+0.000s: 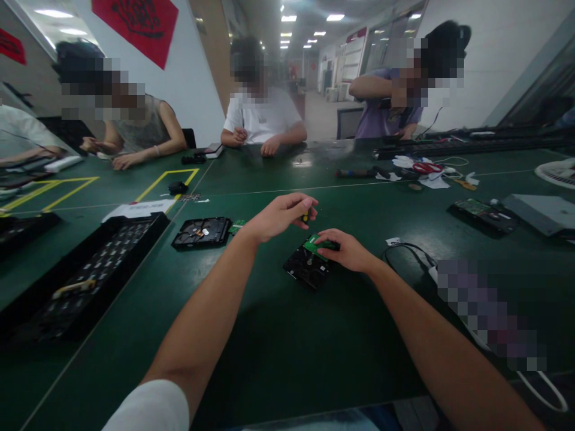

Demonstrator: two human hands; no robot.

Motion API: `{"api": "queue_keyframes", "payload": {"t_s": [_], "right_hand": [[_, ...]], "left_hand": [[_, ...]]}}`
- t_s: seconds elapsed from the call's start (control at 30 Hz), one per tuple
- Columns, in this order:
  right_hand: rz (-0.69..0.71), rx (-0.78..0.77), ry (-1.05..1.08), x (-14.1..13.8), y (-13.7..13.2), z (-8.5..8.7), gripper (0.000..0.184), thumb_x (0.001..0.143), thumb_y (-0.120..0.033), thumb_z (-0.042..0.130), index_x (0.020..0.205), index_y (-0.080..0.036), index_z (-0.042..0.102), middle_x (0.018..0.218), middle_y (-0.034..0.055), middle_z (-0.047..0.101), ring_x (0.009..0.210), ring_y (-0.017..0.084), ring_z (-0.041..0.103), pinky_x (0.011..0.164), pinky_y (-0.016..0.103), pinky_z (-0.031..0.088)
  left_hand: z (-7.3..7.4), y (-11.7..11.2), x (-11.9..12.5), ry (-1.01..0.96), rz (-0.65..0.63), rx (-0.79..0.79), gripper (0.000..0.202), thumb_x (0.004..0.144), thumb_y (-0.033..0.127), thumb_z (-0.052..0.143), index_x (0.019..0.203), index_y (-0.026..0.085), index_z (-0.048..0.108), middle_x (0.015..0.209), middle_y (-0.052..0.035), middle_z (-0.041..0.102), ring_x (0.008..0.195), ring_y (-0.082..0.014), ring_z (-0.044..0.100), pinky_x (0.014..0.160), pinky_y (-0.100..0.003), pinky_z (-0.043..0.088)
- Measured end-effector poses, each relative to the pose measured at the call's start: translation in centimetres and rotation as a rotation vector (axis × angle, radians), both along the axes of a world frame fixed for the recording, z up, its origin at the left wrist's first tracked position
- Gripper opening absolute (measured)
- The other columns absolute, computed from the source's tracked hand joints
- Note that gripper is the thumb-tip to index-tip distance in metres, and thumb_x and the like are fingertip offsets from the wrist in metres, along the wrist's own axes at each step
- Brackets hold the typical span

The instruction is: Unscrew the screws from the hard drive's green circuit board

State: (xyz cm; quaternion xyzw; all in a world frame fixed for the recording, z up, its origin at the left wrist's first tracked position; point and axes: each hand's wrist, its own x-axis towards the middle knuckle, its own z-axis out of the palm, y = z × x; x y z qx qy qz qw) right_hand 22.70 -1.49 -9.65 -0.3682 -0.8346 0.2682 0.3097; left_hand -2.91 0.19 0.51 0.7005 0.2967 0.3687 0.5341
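Observation:
A black hard drive (305, 266) lies at an angle on the green table in front of me. At its far side, a green circuit board (318, 248) is pinched by the fingers of my right hand (344, 248); whether the board is fully off the drive I cannot tell. Above and left of the drive, my left hand (285, 216) is closed around a small yellow-and-black screwdriver (306, 216), mostly hidden by the fingers. Another hard drive (202, 232) rests to the left, with a loose green circuit board (236, 226) beside it.
A long black tray (135, 242) with small parts stands left. A cable and a blurred-out power strip (433, 274) lie right. Farther right are another drive (483, 215) and a grey metal box (543, 212). Several people sit across the table (269, 371).

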Motion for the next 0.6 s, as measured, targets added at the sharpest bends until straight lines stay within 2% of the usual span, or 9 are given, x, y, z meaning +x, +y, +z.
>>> {"api": "queue_keyframes", "payload": {"t_s": [0.07,0.13,0.2,0.27,0.37,0.5,0.6], "right_hand": [[-0.004,-0.002,0.003,0.0,0.0,-0.1,0.022,0.092,-0.032,0.076,0.114,-0.028,0.078,0.131,0.0082,0.071,0.125,0.028,0.068,0.113,0.051,0.049],[-0.002,-0.007,0.006,0.0,0.0,-0.1,0.022,0.092,-0.032,0.076,0.114,-0.028,0.078,0.131,0.0083,0.071,0.125,0.028,0.068,0.114,0.051,0.048],[0.004,-0.005,0.009,0.0,0.0,-0.1,0.022,0.092,-0.031,0.076,0.114,-0.028,0.078,0.130,0.0080,0.071,0.126,0.027,0.067,0.114,0.050,0.048],[0.006,0.001,0.021,0.0,0.0,-0.2,0.022,0.092,-0.030,0.076,0.114,-0.028,0.078,0.129,0.0079,0.072,0.126,0.027,0.067,0.114,0.050,0.048],[0.019,0.007,0.023,0.0,0.2,-0.4,0.022,0.093,-0.030,0.076,0.114,-0.028,0.078,0.129,0.0084,0.071,0.125,0.028,0.067,0.114,0.050,0.049],[0.021,0.018,0.012,0.1,0.4,-0.6,0.022,0.093,-0.029,0.075,0.115,-0.029,0.078,0.130,0.0078,0.071,0.125,0.028,0.067,0.113,0.051,0.049],[0.008,0.018,-0.002,0.1,0.3,-0.5,0.023,0.093,-0.030,0.076,0.115,-0.030,0.078,0.131,0.0075,0.071,0.125,0.028,0.067,0.114,0.051,0.049]], "left_hand": [[0.2,-0.1,-0.4,-0.038,-0.027,-0.082,0.043,0.102,0.052,0.063,0.121,0.013,0.069,0.109,-0.0129,0.072,0.102,-0.0205,0.070,0.083,-0.032,0.062],[0.3,-0.1,-0.5,-0.043,-0.036,-0.095,0.043,0.101,0.051,0.064,0.121,0.013,0.070,0.108,-0.0126,0.072,0.102,-0.0209,0.070,0.084,-0.033,0.063],[0.2,0.0,-0.3,-0.016,-0.005,-0.030,0.042,0.100,0.050,0.066,0.122,0.014,0.069,0.104,-0.0108,0.072,0.097,-0.0196,0.070,0.079,-0.031,0.064],[0.0,0.1,0.0,0.029,0.098,0.090,0.041,0.098,0.048,0.069,0.123,0.016,0.070,0.097,-0.0079,0.071,0.089,-0.0175,0.069,0.070,-0.027,0.062],[-0.2,0.2,0.4,0.083,0.158,0.211,0.035,0.097,0.049,0.070,0.108,0.016,0.073,0.089,-0.0049,0.067,0.078,-0.0142,0.065,0.061,-0.023,0.058],[-0.4,0.2,0.5,0.109,0.210,0.229,0.036,0.088,0.048,0.081,0.091,0.015,0.066,0.079,-0.0020,0.065,0.067,-0.0120,0.064,0.057,-0.023,0.057],[-0.5,0.1,0.7,0.069,0.222,0.213,0.037,0.086,0.043,0.085,0.093,0.016,0.061,0.080,-0.0024,0.067,0.066,-0.0121,0.065,0.056,-0.023,0.057]]}}
